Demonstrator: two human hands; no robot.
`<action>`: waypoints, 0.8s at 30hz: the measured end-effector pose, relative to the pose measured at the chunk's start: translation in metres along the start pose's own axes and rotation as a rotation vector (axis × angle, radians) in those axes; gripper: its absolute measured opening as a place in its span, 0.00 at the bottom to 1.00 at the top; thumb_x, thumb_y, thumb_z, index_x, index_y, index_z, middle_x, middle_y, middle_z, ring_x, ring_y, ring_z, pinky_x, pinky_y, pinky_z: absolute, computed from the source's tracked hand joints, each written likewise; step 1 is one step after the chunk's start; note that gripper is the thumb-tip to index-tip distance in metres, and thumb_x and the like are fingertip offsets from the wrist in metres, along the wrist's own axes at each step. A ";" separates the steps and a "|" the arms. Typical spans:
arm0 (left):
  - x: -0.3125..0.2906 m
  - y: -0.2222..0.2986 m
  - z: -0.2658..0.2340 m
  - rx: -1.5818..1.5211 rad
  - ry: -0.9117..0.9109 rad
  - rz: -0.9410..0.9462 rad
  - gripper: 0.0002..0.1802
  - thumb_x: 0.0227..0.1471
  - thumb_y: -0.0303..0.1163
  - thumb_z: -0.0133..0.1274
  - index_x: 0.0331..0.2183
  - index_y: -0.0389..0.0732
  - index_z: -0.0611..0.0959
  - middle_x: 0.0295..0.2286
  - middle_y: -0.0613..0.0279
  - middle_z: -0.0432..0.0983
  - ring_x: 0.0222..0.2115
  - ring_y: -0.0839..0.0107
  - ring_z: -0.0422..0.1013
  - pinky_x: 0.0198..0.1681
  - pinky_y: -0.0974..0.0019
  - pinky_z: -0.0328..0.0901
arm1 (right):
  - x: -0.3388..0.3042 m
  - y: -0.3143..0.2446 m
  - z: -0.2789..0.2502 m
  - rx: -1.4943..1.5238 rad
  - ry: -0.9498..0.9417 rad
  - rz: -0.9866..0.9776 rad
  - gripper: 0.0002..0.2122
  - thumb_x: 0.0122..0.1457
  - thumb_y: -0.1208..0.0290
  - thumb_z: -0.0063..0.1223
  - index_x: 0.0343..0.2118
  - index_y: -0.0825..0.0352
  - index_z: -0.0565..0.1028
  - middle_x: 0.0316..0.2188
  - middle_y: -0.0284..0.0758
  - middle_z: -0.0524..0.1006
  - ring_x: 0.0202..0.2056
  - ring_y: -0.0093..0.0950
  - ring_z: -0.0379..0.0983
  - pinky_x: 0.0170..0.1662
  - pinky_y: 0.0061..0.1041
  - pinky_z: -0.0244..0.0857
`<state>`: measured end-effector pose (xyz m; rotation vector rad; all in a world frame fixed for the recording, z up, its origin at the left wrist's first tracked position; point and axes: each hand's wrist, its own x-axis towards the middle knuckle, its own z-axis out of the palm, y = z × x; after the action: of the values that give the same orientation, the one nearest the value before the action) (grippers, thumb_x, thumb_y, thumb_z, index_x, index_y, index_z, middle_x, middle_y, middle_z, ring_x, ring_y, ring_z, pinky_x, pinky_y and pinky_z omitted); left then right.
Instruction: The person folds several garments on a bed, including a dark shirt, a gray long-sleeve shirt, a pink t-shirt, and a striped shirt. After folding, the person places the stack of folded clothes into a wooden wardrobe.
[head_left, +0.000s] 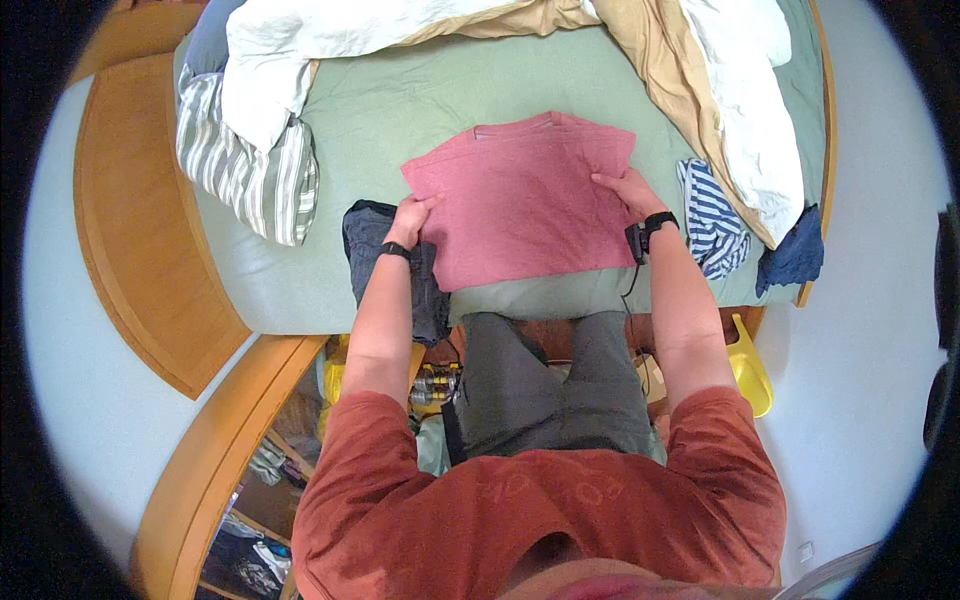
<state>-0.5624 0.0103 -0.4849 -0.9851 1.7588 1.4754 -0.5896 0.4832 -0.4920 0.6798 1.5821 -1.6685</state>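
Note:
A pink T-shirt (525, 205) lies spread on the green bed sheet (365, 130), its neckline at the far side and its lower edge towards me. My left hand (412, 215) pinches its left side, thumb on top and the other fingers mostly hidden. On the opposite side, my right hand (628, 192) is closed on the shirt's edge below the sleeve. Dark folded trousers (430, 305) lie partly under my left wrist, hanging to the bed's near edge. Each wrist wears a black band.
A white and tan duvet (745, 110) is bunched along the far and right sides. At the left rests a striped pillow (245, 165). Right of the shirt are a blue-striped cloth (712, 220) and a navy cloth (792, 255). A yellow dustpan (748, 370) stands below the bed's right end.

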 end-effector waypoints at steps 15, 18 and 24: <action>-0.271 0.086 0.081 0.464 0.435 0.494 0.19 0.61 0.41 0.58 0.41 0.33 0.81 0.33 0.35 0.81 0.37 0.36 0.78 0.40 0.43 0.71 | -0.220 -0.067 0.119 -0.647 0.304 -0.239 0.24 0.72 0.55 0.47 0.48 0.79 0.76 0.41 0.61 0.79 0.48 0.56 0.77 0.51 0.45 0.70; -0.340 0.099 0.101 0.614 0.226 0.730 0.15 0.60 0.36 0.57 0.36 0.31 0.80 0.33 0.35 0.80 0.37 0.38 0.76 0.40 0.44 0.69 | -0.272 -0.077 0.173 -0.414 0.109 -0.386 0.25 0.72 0.54 0.48 0.46 0.80 0.77 0.41 0.54 0.82 0.44 0.50 0.79 0.51 0.42 0.70; -0.442 0.120 0.087 0.902 -0.250 0.989 0.37 0.51 0.30 0.60 0.62 0.36 0.68 0.41 0.36 0.77 0.44 0.39 0.74 0.49 0.44 0.69 | -0.342 -0.116 0.205 -0.016 -0.215 -0.149 0.18 0.69 0.60 0.54 0.50 0.72 0.77 0.46 0.37 0.81 0.47 0.30 0.78 0.52 0.33 0.71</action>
<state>-0.4345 0.1710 -0.0661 0.5835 2.4503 0.9521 -0.4569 0.3280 -0.1301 0.3672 1.5206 -1.7696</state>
